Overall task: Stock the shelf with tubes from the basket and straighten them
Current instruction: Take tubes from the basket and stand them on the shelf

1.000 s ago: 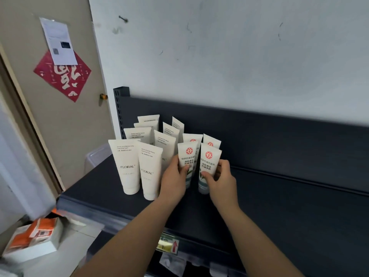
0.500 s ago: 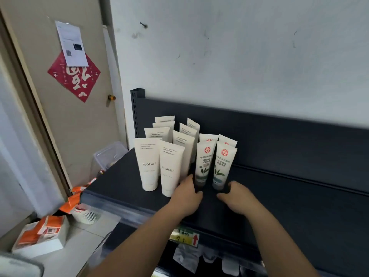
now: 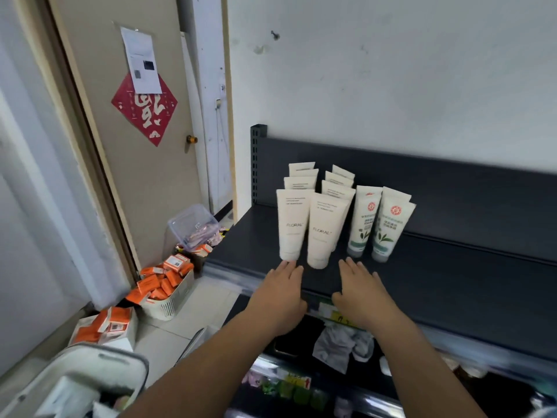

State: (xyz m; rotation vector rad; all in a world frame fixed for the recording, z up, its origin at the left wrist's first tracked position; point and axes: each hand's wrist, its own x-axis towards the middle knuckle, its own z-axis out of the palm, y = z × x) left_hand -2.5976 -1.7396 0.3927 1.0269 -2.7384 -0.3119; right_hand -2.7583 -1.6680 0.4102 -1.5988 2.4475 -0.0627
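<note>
Head view: both hands are out over the front of the dark shelf [image 3: 452, 285]. The left hand [image 3: 280, 292] lies flat, fingers stretched forward and nothing in its grip. Its fingertips [image 3: 287, 264] sit right at the foot of the front-left tube; whether they actually touch it I cannot tell. The right hand [image 3: 361, 291] is flat too, fingers straight, its grip empty, with the tips just short of the gap between the two groups of tubes.

And there they are on the shelf's left end, all standing cap-down. The cream tubes [image 3: 291, 224] form two rows running back toward the rear panel, both front ones marked FLORAL. Just beside them on the right stand the green-leaf tubes [image 3: 390, 227], two in front, more tucked close behind.

Down at the lower left corner, blurred, is the white basket [image 3: 90, 366]. On the floor by the door [image 3: 144, 182] sits a second basket [image 3: 173, 303] piled with orange boxes [image 3: 156, 285].
</note>
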